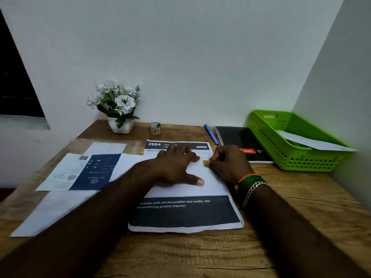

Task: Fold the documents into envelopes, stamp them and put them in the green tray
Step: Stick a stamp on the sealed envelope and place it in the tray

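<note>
From my head view, the white envelope point(202, 177) lies flat on a printed sheet point(186, 213) on the table point(301, 227), long axis left to right. My left hand point(176, 167) presses it flat, fingers straight. My right hand point(228, 163) pinches a small green stamp point(205, 163) at its upper right; my hands hide most of the envelope. The green tray point(285, 155) sits far right, holding another envelope point(313, 143).

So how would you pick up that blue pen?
Pinch the blue pen at mid-barrel, coming from above. It lies flat on the table, angled, with bare wood on its left; the black notebook sits close on its right, so the fingers fit best across the barrel.
</note>
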